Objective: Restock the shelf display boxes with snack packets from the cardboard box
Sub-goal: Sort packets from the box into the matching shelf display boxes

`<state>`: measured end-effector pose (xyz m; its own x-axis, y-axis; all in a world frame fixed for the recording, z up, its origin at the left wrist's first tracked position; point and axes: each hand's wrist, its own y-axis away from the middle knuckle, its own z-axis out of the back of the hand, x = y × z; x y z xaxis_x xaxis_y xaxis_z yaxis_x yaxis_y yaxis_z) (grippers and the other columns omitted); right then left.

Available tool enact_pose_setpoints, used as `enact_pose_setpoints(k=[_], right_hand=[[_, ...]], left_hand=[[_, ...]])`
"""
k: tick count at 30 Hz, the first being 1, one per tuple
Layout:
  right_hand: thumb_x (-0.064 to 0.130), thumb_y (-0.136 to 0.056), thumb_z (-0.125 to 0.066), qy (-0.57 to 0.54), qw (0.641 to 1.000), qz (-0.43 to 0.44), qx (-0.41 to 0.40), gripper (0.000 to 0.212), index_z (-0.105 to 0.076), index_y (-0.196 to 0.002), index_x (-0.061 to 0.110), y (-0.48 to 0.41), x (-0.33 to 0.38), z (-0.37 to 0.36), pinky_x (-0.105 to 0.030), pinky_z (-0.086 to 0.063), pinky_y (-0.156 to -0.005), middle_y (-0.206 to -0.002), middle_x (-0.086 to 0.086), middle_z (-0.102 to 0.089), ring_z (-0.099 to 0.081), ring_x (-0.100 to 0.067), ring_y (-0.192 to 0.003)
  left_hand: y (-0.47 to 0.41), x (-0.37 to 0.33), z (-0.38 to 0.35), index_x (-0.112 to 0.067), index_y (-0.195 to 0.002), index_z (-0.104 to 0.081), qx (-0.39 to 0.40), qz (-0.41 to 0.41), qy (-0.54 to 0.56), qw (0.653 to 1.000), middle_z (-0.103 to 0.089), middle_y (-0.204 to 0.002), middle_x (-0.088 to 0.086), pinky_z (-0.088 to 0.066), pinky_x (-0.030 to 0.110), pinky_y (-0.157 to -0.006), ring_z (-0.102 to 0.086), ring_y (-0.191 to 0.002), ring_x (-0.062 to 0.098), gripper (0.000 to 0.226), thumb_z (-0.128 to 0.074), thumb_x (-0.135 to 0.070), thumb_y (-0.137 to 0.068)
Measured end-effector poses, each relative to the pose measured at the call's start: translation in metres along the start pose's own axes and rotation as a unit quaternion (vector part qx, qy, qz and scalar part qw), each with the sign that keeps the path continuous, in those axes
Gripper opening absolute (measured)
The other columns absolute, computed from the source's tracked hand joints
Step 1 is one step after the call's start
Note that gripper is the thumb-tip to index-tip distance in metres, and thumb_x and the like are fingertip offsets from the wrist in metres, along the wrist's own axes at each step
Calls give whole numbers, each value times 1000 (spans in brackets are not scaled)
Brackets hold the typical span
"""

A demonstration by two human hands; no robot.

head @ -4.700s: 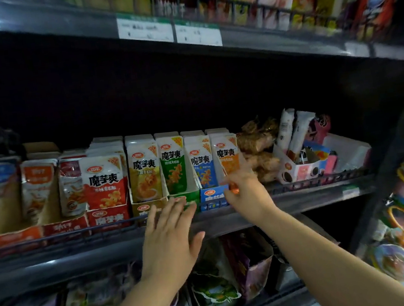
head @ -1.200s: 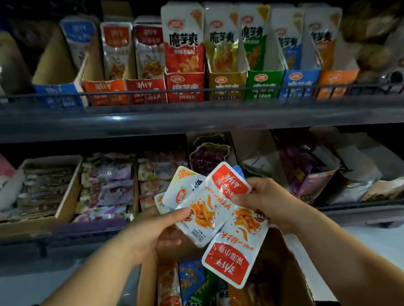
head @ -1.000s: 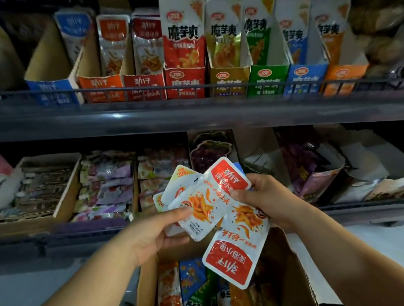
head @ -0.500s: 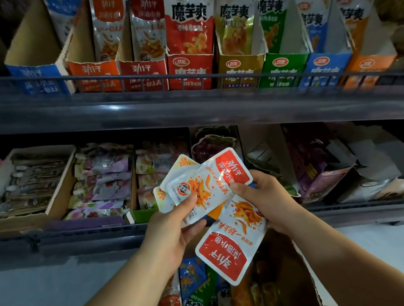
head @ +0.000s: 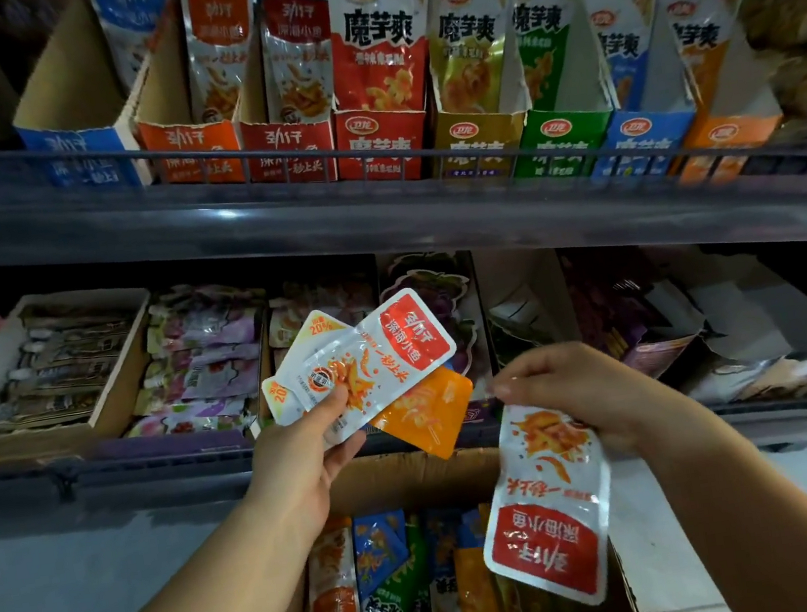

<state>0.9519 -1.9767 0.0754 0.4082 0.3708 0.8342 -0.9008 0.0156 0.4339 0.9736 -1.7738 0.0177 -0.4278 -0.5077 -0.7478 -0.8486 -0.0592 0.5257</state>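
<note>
Fingers [head: 518, 380] of the right hand [head: 577, 393] are pinching one red-banded snack packet [head: 549, 508], which is hanging upside down over the near cardboard box [head: 415, 475]. The left hand [head: 303, 457] is gripping a fan of packets [head: 372, 357]: one red-topped in front, one orange behind, two yellow corners peeking out at the left, any more hiding behind. The box is running off the bottom edge, its upright packets overlapping too much to count. Eight display boxes [head: 381, 145] are standing along the far upper shelf [head: 275, 220] — the leftmost blue one's packet is being cut off by the top edge.
</note>
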Motion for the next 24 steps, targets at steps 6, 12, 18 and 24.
enact_pose_setpoints(k=[6, 12, 18, 24], right_hand=[[11, -89, -54, -330, 928, 28, -170, 15, -57, -75, 12, -6, 6, 1, -18, -49, -44, -64, -4, -59, -58, -11, -48], [9, -90, -55, -405, 859, 15, -313, 23, -49, -68, 11, -26, -4, -19, -21, -48, -45, -65, -6, -54, -56, -13, -51], [1, -84, -60, -326, 883, 47, -336, 17, -51, -82, 15, -32, -10, -42, -23, -43, -60, -74, -1, -54, -52, -13, -65], [-1, -82, -61, -224, 937, 56, -262, 28, -48, -99, 17, -23, -11, -70, -11, -45, -49, -82, 3, -50, -54, -4, -69]], left_hand=[[6, 7, -5, -13, -80, -54, -10, 31, -16, 999, -61, -81, 4, -51, 22, -42, -58, -71, 16, 10, -60, -6, -82], [11, 11, -12, -14, -80, -55, 16, 36, -7, 999, -63, -78, 4, -51, 20, -42, -59, -69, 16, 10, -58, -5, -83], [11, 11, -16, -13, -81, -57, 9, 29, 17, 999, -65, -75, 4, -52, 21, -43, -60, -70, 16, 9, -60, -5, -82], [13, 8, -18, -17, -80, -60, 17, -11, 9, 1000, -68, -70, 0, -55, 23, -51, -65, -52, 8, 10, -62, -7, -81]])
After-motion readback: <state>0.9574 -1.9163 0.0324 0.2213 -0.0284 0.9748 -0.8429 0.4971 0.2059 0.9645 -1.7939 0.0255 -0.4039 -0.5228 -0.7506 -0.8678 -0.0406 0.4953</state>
